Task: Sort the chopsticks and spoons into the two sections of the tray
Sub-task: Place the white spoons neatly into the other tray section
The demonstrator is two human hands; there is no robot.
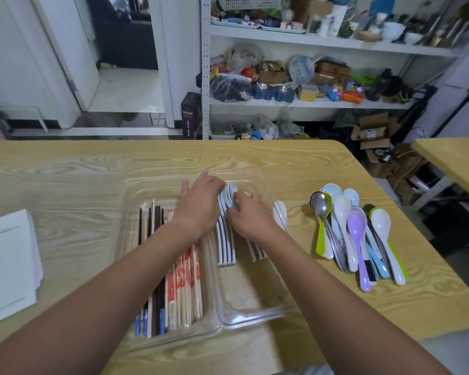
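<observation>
Clear two-section tray sits on the wood-grain desk, directly in front of the person.

Left section: chopsticks laid lengthwise side by side. They include dark ones, pale wooden ones, some with red print, and a few with blue near ends.

Right section: white spoons stand on edge in a nested row against the divider, bowls at the far end. A few more white handles show just right of that row, partly hidden under the right forearm.

Left hand: lies over the divider, thumb splayed to the left, fingers relaxed and resting against the bowls of the row. It grasps nothing.

Right hand: fingers curled down onto the row just behind the bowls, gripping the white spoons.

One further white spoon lies at the tray's right edge.

Unsorted spoon pile lies on the desk, well right of the tray: a metal spoon, with green, purple, white and pale blue ones.

A white sheet stack lies at the desk's left edge.
</observation>
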